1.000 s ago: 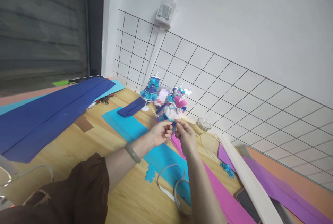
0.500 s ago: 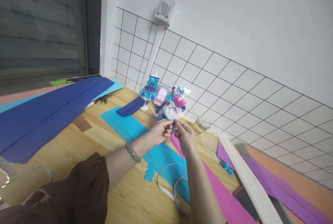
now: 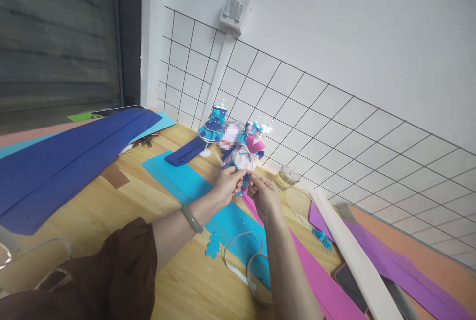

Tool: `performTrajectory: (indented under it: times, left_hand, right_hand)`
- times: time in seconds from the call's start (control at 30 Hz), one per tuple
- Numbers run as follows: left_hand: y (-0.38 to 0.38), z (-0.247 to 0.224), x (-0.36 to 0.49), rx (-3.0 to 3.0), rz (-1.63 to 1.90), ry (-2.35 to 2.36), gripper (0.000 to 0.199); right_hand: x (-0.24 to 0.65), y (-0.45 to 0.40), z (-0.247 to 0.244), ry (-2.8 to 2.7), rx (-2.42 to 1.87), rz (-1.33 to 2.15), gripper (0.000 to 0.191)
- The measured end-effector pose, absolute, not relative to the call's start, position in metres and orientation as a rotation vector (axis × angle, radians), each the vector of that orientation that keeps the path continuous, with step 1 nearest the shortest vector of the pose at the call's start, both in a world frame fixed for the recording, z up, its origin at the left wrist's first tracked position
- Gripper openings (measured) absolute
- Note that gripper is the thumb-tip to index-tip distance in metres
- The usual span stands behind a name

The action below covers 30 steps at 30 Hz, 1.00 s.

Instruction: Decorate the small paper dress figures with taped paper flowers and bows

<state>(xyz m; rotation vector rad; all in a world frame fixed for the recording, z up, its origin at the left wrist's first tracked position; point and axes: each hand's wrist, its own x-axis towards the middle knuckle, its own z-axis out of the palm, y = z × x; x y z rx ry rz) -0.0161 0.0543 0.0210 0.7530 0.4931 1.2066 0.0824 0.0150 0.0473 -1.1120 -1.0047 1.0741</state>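
Observation:
In the middle of the head view, a small doll dress (image 3: 245,159) with a pale pink skirt, blue trim and a bright pink upper piece stands on a miniature mannequin. At its lower front edge, my left hand (image 3: 227,185) pinches the skirt's hem, thumb and forefinger pressed together. Close beside it, my right hand (image 3: 263,192) is closed in a matching pinch on the same edge. The fingertips nearly meet, and the exact bit of fabric between them is too small to make out. Behind, to the left, a blue layered doll dress (image 3: 211,125) stands on a white stand.
A turquoise strip (image 3: 186,183) runs under my forearms across the wooden table (image 3: 178,280). Dark blue cloth (image 3: 70,161) lies left; pink (image 3: 320,280), cream (image 3: 353,255) and purple (image 3: 401,265) strips lie right. A clear round container (image 3: 288,176) stands near the wire grid (image 3: 305,72). White ribbon (image 3: 232,268) loops in front.
My left hand has tilted slightly, with its fingers raised a little against the skirt. Both pinches stay at the hem. The view has shifted very slightly.

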Motion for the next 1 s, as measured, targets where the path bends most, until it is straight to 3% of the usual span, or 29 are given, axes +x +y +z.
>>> performTrajectory:
  times: [0.3, 0.57, 0.67, 0.87, 1.0]
  left_hand:
    - [0.055, 0.02, -0.015, 0.734, 1.244, 0.497, 0.027]
    - [0.055, 0.02, -0.015, 0.717, 1.198, 0.451, 0.027]
    - [0.056, 0.019, -0.016, 0.715, 1.193, 0.441, 0.026]
    - [0.057, 0.016, -0.017, 0.717, 1.159, 0.396, 0.025]
    - [0.058, 0.015, -0.017, 0.699, 1.135, 0.378, 0.028]
  right_hand:
    - [0.086, 0.009, 0.05, -1.035, -1.291, 0.785, 0.024]
    - [0.073, 0.003, 0.048, -1.351, -1.329, 0.503, 0.033]
    - [0.073, 0.007, 0.046, -1.285, -1.305, 0.597, 0.034]
    - [0.083, 0.013, 0.048, -0.84, -1.031, 1.217, 0.031]
    - [0.09, 0.013, 0.048, -0.7, -0.88, 1.428, 0.028]
